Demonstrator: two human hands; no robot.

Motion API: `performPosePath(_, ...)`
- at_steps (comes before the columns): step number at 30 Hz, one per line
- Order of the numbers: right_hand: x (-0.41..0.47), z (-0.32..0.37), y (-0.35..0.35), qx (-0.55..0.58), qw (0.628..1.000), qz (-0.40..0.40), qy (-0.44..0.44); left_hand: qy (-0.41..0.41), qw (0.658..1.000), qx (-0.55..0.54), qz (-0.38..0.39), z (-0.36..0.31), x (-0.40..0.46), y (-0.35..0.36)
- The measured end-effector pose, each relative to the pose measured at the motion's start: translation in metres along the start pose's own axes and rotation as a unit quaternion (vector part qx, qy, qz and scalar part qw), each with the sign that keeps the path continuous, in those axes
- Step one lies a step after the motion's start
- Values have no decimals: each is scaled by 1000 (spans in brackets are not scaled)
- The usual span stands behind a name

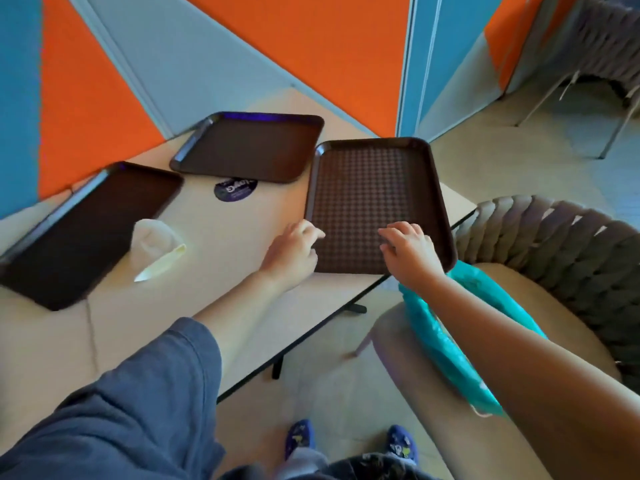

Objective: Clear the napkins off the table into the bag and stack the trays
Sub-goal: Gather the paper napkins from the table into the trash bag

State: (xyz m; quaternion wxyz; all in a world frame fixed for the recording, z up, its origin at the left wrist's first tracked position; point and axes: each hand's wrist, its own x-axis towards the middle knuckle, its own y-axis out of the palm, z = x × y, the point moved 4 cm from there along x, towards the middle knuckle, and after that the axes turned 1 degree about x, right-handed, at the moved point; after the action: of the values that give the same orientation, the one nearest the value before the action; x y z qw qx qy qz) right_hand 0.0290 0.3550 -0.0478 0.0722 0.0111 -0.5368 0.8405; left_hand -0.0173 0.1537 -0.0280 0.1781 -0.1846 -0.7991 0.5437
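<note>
Right now, by item:

Table: a pale beige laminate table (242, 237) with a dark edge, carrying 3 trays, 1 napkin and a round dark purple sticker (235, 189) between the far tray and the near edge.

Right tray: a dark brown rectangular plastic tray with a waffle-textured floor (374, 188), lying flat at the table's right end, its near right corner at the table edge.

Far tray: a dark brown smooth rectangular plastic tray (249, 147), flat, just beside the right tray's far left corner; whether they touch I cannot tell.

Left tray: a dark brown long rectangular plastic tray (86, 230), flat near the left edge of the view, apart from the other 2.

Napkin: a crumpled white paper napkin (156, 244), partly twisted into a point, lying on the table against the left tray's right rim.

Left hand (294, 251): at the right tray's near left edge, fingers curled onto the rim; its grip looks closed on the tray edge, the thumb hidden.

Right hand (410, 251): resting on the right tray's near floor, fingers bent and spread, grip apart, clamped on nothing.

Bag: a teal plastic bag (446, 341), lying on the tan seat of a grey woven-back chair (571, 258) right of the table, under the right forearm.

Sleeve: a blue-grey sleeve (138, 393) covers the left upper arm.
</note>
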Motion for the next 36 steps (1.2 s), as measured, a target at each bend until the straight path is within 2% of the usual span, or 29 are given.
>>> performPosePath(6, 22, 107, 54, 22, 996, 58, -58, -128, 989, 78, -7, 130, -55, -50)
performPosePath(12, 30, 199, 106, 35, 987, 121, -95, -200, 970, 139, 13, 228, -100, -68)
performPosePath(16, 31, 232, 134, 23, 985, 133, -108, -240, 954, 172, 58, 270, -114, -66)
performPosePath(21, 34, 254, 153, 12, 985, 126, -117, -309, 933, 121, 140, 299, -118, -60)
performPosePath(23, 36, 255, 155, 5, 986, 126, -113, -299, 943, 92, 115, 300, -117, -61)
performPosePath(29, 38, 256, 152, -7, 988, 121, -95, -202, 975, 88, -29, 292, -99, -79)
performPosePath(32, 40, 254, 146, -5, 989, 115, -90, -158, 984, 30, -80, 286, -85, -85)
performPosePath(36, 43, 245, 132, -2, 992, 94, -79, -160, 976, -70, -133, 273, -67, -89)
